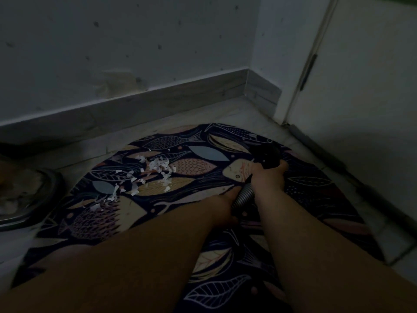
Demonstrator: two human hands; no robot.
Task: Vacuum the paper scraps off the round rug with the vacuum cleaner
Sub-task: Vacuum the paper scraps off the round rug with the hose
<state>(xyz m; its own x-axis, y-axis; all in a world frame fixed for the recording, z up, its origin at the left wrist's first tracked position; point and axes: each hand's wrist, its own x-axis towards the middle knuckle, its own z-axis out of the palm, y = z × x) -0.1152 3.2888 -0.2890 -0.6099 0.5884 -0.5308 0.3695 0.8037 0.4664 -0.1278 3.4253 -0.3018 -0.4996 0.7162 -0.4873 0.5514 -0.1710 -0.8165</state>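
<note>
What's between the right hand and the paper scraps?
Head view: only bare fish-patterned rug between the paper scraps and the right hand gripping the black vacuum nozzle. Left hand holds the ribbed hose.

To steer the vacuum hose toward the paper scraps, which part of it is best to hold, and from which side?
Hold the black end piece from above, as the right hand does: looking stiff, it likely steers best. The ribbed hose flexes, so the left hand only supports it just behind. The paper scraps lie leftward on the rug.
</note>
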